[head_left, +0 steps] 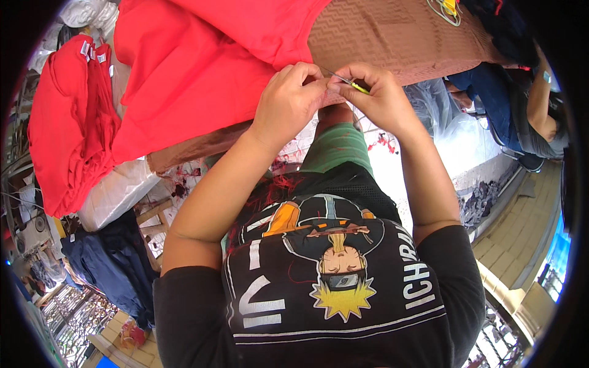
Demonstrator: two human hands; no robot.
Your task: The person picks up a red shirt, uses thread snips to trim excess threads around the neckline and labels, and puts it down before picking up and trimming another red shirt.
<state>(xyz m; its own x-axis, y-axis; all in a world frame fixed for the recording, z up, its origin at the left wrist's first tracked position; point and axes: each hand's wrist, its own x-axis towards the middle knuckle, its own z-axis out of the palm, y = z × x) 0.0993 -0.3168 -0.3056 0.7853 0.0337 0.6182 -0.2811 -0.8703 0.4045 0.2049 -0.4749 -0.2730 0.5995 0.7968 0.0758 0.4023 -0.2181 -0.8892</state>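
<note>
Basically, red fabric [196, 73] lies left of and beyond the curled left hand [287, 101], can't tell whether it grips the edge, fingertips part-hidden; right hand [377, 101] pinches slim yellow-handled tool [360, 88], tip unclear, fabric cut off at top.

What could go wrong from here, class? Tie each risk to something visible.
The yellow-handled tool in the right hand has its metal end close to the left hand, so a slip might prick it. The red cloth hangs over the edge of the brown surface, so its weight could drag it down.
</note>
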